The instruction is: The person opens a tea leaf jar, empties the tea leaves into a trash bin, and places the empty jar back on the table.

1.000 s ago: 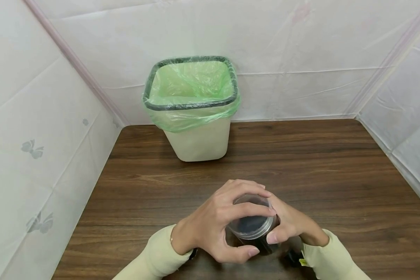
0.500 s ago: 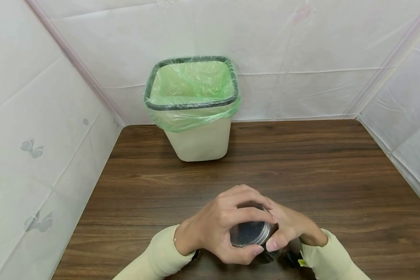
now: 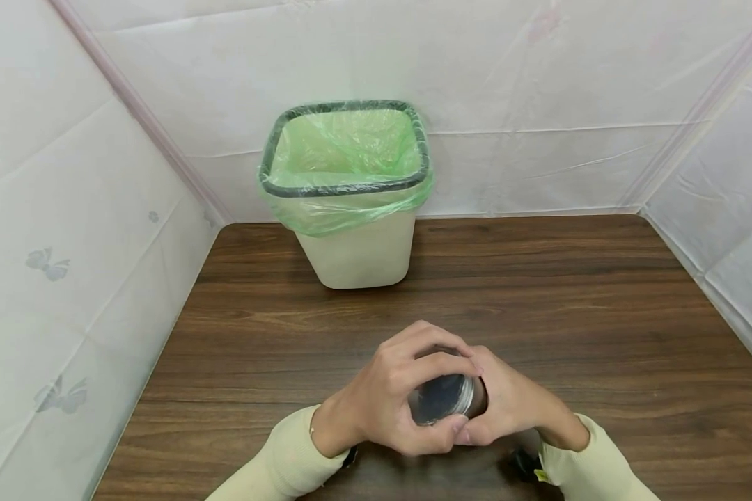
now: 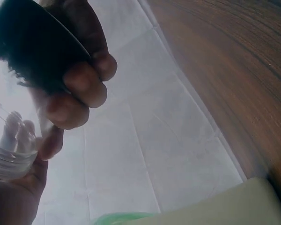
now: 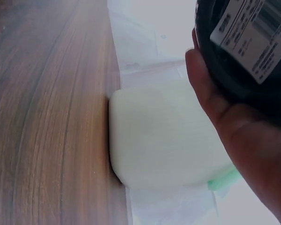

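A round jar (image 3: 439, 398) with a clear, ridged top and a dark body is held between both hands, tilted toward the left in the head view. My left hand (image 3: 397, 386) curls over the clear top. Around the dark body my right hand (image 3: 514, 396) grips, and the two thumbs meet at the near side. In the right wrist view the jar's black base (image 5: 225, 70) shows a white barcode label (image 5: 257, 35). The left wrist view has the clear threaded part (image 4: 9, 159) and the dark part (image 4: 37, 44); whether they are joined cannot be told.
A cream waste bin (image 3: 357, 257) with a green liner (image 3: 351, 216) and dark rim stands at the back of the brown wooden table (image 3: 539, 278). White sheeting (image 3: 570, 83) walls the back and sides. Small black items (image 3: 525, 465) sit by both wrists.
The jar has tilted further over to the left. My right thumb has moved left to meet the left thumb, and the dark lower part seen below it is now hidden.
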The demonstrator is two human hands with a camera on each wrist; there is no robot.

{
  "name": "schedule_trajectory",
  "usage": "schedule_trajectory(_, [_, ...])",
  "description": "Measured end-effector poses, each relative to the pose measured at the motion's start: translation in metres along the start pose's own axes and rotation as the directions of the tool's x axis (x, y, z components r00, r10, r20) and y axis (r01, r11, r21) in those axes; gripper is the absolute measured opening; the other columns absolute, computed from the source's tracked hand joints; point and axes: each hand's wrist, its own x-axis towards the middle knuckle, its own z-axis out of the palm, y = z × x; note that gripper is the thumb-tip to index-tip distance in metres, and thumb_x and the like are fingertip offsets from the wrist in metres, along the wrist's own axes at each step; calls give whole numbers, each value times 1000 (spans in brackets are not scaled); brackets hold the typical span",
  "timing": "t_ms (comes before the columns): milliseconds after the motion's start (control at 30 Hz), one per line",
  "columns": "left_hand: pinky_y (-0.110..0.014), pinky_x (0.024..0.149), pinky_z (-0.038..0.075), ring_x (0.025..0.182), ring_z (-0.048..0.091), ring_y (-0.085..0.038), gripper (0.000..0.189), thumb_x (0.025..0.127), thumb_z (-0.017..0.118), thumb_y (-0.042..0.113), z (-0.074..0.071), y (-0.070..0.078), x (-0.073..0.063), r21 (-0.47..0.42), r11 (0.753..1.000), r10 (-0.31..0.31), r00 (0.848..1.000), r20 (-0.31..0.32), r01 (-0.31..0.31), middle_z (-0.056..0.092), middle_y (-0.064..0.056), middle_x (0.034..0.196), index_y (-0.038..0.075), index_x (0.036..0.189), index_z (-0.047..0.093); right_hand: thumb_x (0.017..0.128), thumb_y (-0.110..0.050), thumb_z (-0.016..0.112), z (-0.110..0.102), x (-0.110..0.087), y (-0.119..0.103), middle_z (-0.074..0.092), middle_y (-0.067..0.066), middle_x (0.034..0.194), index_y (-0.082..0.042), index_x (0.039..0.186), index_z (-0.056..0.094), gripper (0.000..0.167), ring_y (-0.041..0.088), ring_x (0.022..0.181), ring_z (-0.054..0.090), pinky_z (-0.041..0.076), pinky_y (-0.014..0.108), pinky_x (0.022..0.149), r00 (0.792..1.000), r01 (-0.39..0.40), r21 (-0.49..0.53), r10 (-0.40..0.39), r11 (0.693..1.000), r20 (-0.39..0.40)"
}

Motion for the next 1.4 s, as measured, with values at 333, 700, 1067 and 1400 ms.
schedule_trajectory(333, [-26, 90, 51, 100, 62, -20, 35, 88, 60, 31, 2, -2, -5, 109, 991, -75, 995, -70, 83, 65, -11, 112, 5, 108, 71, 59, -10, 80, 7, -2, -4, 66, -2, 106, -18, 126, 57, 72, 13, 83, 66, 57, 27, 66, 974, -127, -274, 67, 953, -218])
schedule_trajectory(700, [-29, 90, 51, 101, 63, -21, 38, 89, 61, 32, 5, -3, -9, 150, 977, -137, 983, -119, 155, 65, -11, 114, 5, 113, 70, 54, -14, 83, 10, 0, -5, 66, -2, 110, -15, 127, 57, 77, 13, 87, 66, 56, 25, 72, 948, -212, -401, 88, 891, -305])
schedule_trajectory(1067, [-29, 94, 49, 107, 61, -21, 39, 90, 61, 33, 4, -3, -10, 125, 976, -173, 983, -66, 181, 64, -11, 119, 5, 117, 69, 54, -15, 85, 9, -1, -5, 65, -4, 112, -16, 127, 57, 79, 13, 90, 65, 55, 25, 75, 946, -220, -417, 89, 882, -311])
schedule_trajectory(1400, [-33, 102, 45, 118, 55, -21, 47, 94, 60, 43, -2, 0, -13, 75, 971, -232, 972, 37, 228, 59, -9, 129, 8, 126, 66, 54, -16, 85, 8, -2, -6, 64, -6, 111, -19, 126, 58, 78, 12, 89, 65, 56, 28, 74, 946, -235, -413, 109, 880, -305])
